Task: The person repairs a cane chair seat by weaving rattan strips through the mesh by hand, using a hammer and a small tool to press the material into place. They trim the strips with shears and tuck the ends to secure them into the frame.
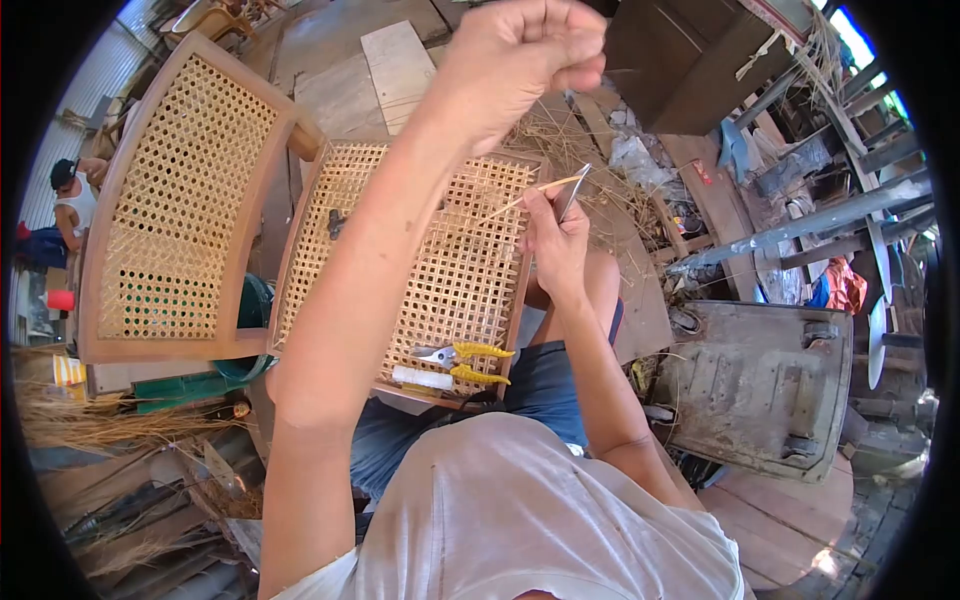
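A wooden chair seat [478,265] woven with cane lies across my lap. The woven chair back [190,190] stands up on its left side. My left hand [530,60] is raised high above the far edge of the seat, fingers curled together; whatever they hold, if anything, does not show. At the seat's right rim my right hand [560,235] grips a thin, shiny metal tool [577,188], along with a strand of cane [515,203] that slants over the weave. Yellow-handled pruning shears [470,360] and a white roll [422,377] rest on the near part of the seat.
A small dark object [337,223] sits on the seat's left part. Loose cane strands [570,140] litter the floor beyond. To the right lies a worn grey plastic lid [760,385]; a dark cabinet [680,65] stands behind. Another person [72,205] is at far left.
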Demonstrator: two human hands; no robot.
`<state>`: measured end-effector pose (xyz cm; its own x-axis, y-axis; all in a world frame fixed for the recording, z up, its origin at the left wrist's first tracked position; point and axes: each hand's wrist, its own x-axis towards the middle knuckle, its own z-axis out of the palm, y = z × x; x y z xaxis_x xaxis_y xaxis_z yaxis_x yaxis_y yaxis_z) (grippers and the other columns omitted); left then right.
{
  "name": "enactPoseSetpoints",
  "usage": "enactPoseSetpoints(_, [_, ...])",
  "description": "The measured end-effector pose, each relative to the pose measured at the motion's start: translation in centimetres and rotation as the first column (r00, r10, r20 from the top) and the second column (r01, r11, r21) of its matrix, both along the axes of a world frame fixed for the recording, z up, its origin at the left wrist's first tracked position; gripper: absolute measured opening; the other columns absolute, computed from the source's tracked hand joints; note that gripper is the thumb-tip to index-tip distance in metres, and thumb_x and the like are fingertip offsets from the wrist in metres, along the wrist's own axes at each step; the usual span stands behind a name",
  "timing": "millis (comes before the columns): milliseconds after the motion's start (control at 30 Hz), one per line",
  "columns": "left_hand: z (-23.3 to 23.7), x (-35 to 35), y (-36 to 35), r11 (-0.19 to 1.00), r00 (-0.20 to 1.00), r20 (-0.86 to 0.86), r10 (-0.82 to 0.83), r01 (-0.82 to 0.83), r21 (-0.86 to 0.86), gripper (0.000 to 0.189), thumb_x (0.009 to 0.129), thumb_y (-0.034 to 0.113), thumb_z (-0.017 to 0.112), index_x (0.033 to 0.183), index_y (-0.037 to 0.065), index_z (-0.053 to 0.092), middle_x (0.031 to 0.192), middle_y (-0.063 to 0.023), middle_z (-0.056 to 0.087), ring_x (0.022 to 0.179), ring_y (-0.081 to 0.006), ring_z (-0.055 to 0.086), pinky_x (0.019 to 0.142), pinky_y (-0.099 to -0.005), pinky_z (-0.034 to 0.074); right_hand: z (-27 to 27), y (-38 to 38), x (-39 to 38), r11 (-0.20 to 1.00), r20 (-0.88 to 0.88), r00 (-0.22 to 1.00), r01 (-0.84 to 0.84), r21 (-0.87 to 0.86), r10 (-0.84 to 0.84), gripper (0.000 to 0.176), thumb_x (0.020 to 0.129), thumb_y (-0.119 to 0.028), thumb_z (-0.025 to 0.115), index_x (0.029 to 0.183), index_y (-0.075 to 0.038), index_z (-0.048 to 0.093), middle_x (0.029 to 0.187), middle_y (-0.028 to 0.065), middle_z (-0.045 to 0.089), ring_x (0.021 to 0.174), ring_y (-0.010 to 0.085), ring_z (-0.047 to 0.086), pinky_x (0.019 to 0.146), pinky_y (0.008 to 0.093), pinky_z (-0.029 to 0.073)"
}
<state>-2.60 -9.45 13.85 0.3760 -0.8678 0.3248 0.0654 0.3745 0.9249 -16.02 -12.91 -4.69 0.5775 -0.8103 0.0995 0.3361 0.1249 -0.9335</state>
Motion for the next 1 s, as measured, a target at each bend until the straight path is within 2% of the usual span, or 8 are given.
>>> enactPoseSetpoints(67, [2.5,-0.7,1.4,0.99,0.895,0.437,0.095,-0.132,0.055,0.063,0.091,-0.005,0.067,0.15,0.006,0.049,0.153,-0.0147,0.051,0.14,-0.0354,0.051,0.114,-0.0428,0.045,0.0,-0.5,-0.2,0.999,0.019,1.0,-0.024,0.029,0.024,0.015,0.104,-0.015,0.064,0.094,-0.004,0.066,0.07,-0.0007,0.061,0.047,0.0026,0.045,0.045,0.0231,0.046])
enactPoseSetpoints(100, [-0.1,-0.6,1.2,0.928,0.683,0.629,0.371,-0.294,-0.229,0.046,0.097,0.024,0.074,0.136,0.002,0.065,0.124,-0.0133,0.072,0.119,-0.0263,0.067,0.105,-0.0387,0.053,0.1,-0.7,-0.4,1.0,0.016,1.0,-0.017,0.013,0.017,0.017,0.104,-0.015,0.065,0.092,-0.004,0.066,0.061,-0.0028,0.056,0.046,0.0025,0.043,0.044,0.0226,0.043])
enactPoseSetpoints(167, [-4.6,1.2,2.2,0.967,0.769,0.612,0.184,-0.252,0.025,0.057,0.098,0.03,0.072,0.147,0.004,0.057,0.141,-0.0161,0.065,0.136,-0.0285,0.056,0.115,-0.0422,0.044,-0.5,-1.6,-0.6,1.0,0.039,0.999,-0.018,0.012,0.018,0.016,0.103,-0.015,0.066,0.093,-0.003,0.067,0.066,-0.0019,0.059,0.047,0.003,0.046,0.043,0.0225,0.043])
enactPoseSetpoints(300, [-13.6,2.5,5.2,0.796,0.91,0.384,-0.156,-0.114,0.595,0.039,0.103,0.026,0.065,0.131,-0.001,0.068,0.112,-0.0097,0.076,0.103,-0.0183,0.068,0.095,-0.034,0.053,0.1,-3.5,-1.5,0.999,0.042,0.998,0.042,-0.012,-0.041,0.014,0.101,-0.013,0.067,0.092,-0.003,0.067,0.069,-0.0009,0.063,0.048,0.0028,0.049,0.044,0.0214,0.042])
enactPoseSetpoints(533, [-16.2,-0.1,6.5,0.83,0.98,0.197,-0.005,-0.106,0.548,0.02,0.101,0.017,0.068,0.103,-0.002,0.075,0.08,0.0006,0.065,0.073,-0.0089,0.055,0.066,-0.0286,0.047,1.9,-5.9,-3.2,0.974,-0.012,0.978,0.206,-0.097,-0.208,0.014,0.097,-0.014,0.069,0.088,-0.005,0.07,0.074,-0.0017,0.067,0.054,0.0026,0.051,0.046,0.0213,0.04])
enactPoseSetpoints(633, [-15.4,0.9,7.3,0.902,0.881,0.467,0.073,-0.258,0.346,0.019,0.101,0.015,0.068,0.092,0.0,0.071,0.074,0.0018,0.061,0.066,-0.0075,0.051,0.06,-0.0275,0.043,2.9,-10.3,-5.9,0.895,0.066,0.898,0.439,-0.08,-0.435,0.013,0.093,-0.021,0.076,0.096,-0.009,0.072,0.085,0.0008,0.068,0.056,0.0041,0.051,0.045,0.0225,0.043])
enactPoseSetpoints(867, [-8.0,6.2,15.0,0.891,0.872,0.454,0.185,-0.343,0.295,0.024,0.101,0.023,0.071,0.105,-0.001,0.075,0.082,0.0035,0.067,0.074,-0.0039,0.057,0.069,-0.0234,0.049,0.6,-3.3,-3.7,0.985,-0.632,0.775,-0.11,-0.13,0.003,0.021,0.094,-0.018,0.075,0.11,-0.003,0.076,0.081,-0.0014,0.067,0.053,0.0018,0.048,0.045,0.0212,0.036])
enactPoseSetpoints(1000, [-7.9,6.6,15.0,0.864,0.962,0.257,0.094,-0.208,0.459,0.023,0.1,0.021,0.071,0.107,0.0,0.074,0.086,-0.0017,0.072,0.076,-0.0063,0.065,0.071,-0.0234,0.057,-2.0,3.6,0.8,0.946,-0.334,0.892,-0.325,-0.006,0.304,0.026,0.093,-0.012,0.078,0.118,-0.005,0.076,0.091,0.0011,0.073,0.063,0.0022,0.055,0.054,0.0198,0.043])
